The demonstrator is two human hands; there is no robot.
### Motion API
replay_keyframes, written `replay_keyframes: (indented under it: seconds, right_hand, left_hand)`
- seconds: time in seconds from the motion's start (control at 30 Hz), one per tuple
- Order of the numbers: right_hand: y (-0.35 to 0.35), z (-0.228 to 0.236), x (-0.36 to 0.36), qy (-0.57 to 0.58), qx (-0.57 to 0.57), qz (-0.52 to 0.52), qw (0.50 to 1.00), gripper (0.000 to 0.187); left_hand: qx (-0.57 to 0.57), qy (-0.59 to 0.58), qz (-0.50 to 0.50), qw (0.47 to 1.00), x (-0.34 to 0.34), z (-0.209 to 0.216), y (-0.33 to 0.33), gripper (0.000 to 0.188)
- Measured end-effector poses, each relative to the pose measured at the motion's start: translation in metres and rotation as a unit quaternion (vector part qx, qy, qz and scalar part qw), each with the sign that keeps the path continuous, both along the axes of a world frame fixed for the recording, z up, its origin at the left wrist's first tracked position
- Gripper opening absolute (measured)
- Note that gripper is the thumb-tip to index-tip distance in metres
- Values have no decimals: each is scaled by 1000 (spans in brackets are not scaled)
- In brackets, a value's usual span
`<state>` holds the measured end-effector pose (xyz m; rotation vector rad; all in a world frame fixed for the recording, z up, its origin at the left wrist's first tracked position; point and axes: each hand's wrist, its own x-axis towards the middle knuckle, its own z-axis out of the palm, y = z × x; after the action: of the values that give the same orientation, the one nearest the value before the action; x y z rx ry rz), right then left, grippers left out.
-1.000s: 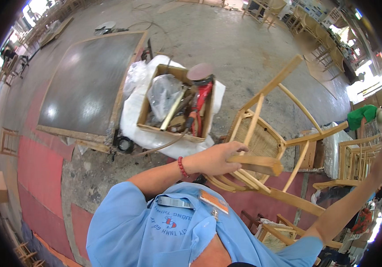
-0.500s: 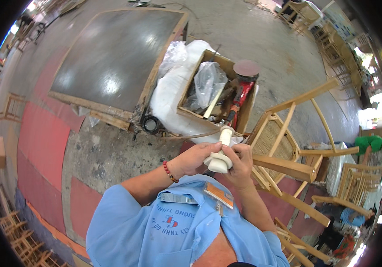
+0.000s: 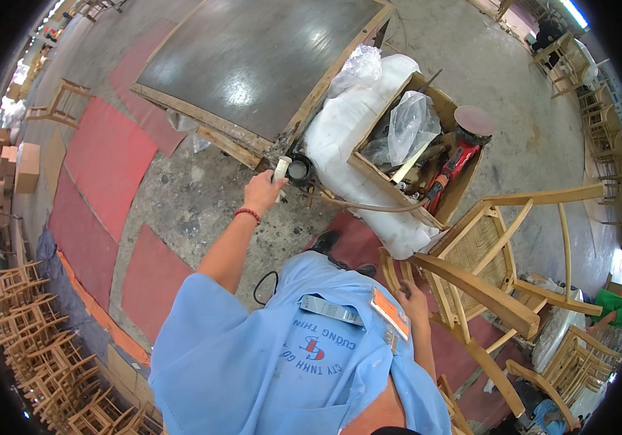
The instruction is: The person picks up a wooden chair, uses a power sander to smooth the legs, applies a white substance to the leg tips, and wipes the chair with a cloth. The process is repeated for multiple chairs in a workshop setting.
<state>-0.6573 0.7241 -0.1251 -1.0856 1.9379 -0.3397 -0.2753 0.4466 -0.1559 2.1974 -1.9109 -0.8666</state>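
My left hand, with a red bracelet at the wrist, is stretched forward and grips a small white bottle just beside a black round pot at the corner of a dark board. My right hand rests low against the curved arm of a wooden chair with a woven seat, which stands to my right; whether it grips the wood is unclear.
A cardboard box with plastic bags, a red tool and a round pad sits on white foam. A large dark board lies on the concrete floor. Stacked chair frames fill the lower left and more chairs the right.
Both hands were together at my chest on the white bottle. Now my left hand has carried it forward to the black pot, and my right hand has dropped to the chair.
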Motion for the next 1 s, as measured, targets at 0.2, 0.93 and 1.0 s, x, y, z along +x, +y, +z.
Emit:
replay_keyframes:
  seconds: [0.2,0.93,1.0]
  right_hand:
    - [82,-77,-38,-48,5,-113,992,42]
    - [133,-87,-35,-71,90,-290,950,22]
    - [131,-82,-34,-100,57,-282,953,21]
  left_hand:
    - [48,-68,-19,996,-18,-30,-1,43]
    - [79,-71,83,991,-52,-34,-20,40]
    - [86,-67,86,990,-52,-32,-20,40]
